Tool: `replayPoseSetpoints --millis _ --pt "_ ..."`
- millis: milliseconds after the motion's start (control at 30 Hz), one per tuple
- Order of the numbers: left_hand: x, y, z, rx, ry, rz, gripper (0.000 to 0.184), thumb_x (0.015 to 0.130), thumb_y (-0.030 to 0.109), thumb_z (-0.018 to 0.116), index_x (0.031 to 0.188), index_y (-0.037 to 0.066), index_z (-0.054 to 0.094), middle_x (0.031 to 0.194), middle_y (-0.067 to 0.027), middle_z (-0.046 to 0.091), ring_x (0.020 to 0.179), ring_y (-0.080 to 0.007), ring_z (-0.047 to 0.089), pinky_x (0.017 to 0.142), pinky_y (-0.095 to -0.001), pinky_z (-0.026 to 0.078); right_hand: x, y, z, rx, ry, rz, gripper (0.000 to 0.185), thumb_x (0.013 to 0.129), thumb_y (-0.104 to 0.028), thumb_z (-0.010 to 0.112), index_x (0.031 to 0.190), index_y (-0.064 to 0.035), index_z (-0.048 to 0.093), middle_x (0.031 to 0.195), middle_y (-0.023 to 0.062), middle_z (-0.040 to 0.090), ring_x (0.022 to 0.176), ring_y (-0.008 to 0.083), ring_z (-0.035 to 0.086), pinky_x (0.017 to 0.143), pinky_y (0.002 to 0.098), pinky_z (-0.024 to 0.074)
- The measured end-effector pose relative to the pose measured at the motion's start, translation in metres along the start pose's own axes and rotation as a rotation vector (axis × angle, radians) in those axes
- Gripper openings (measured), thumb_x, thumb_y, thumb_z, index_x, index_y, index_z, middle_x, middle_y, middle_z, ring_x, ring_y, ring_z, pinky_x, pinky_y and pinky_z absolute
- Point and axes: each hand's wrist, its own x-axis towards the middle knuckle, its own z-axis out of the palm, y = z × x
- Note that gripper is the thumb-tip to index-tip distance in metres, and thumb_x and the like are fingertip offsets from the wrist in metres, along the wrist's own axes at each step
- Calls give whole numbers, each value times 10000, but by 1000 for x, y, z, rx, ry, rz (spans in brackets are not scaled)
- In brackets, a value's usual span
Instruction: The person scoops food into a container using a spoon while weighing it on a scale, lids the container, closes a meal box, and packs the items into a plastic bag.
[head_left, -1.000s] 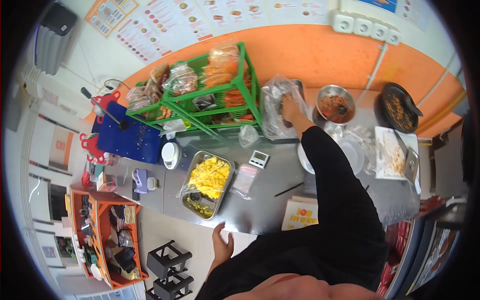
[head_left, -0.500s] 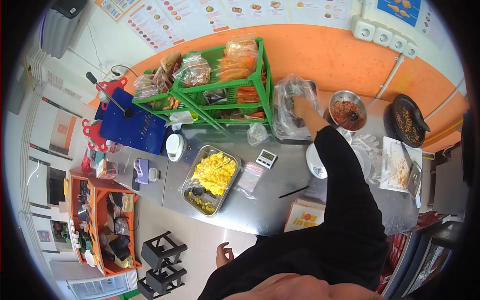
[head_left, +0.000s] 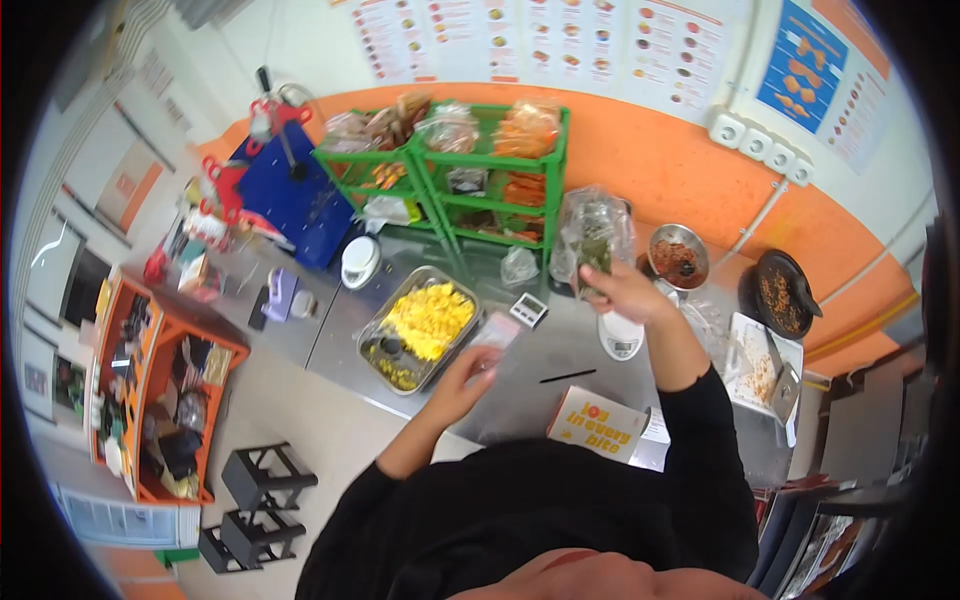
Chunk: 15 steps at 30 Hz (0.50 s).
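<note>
On the worktop [head_left: 520,410], a green rack [head_left: 505,160] holds bagged goods, a metal tray [head_left: 422,370] yellow food, and a bowl [head_left: 655,252] reddish mix. Beside the plastic bag [head_left: 605,208], the right hand's [head_left: 630,292] fingers grip a dark green packet [head_left: 595,252], picked up but not set down. The left hand [head_left: 466,380] is at a small clear bag [head_left: 497,330]; whether it grips, I cannot tell.

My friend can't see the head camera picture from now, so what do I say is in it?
A person's right hand holds something dark green near a clear plastic bag above a metal counter. The left hand is beside a small plastic packet, near a metal tray of yellow food.
</note>
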Motion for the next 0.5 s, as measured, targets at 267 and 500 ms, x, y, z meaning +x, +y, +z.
replayPoseSetpoints --millis 267,500 --pt "43 38 35 -207 90 -190 148 955 191 585 954 68 503 841 31 506 748 -55 447 871 -292 489 -36 36 84 -419 149 -436 400 942 -234 585 1220 31 474 937 92 543 898 219 546 850 319 431" --pt "14 -4 12 -186 235 -297 154 986 179 511 940 60 425 940 -48 506 859 -128 568 787 -373 587 -48 51 99 -606 429 -551 534 809 56 584 1307 -98 467 949 71 470 849 166 510 708 294 452"
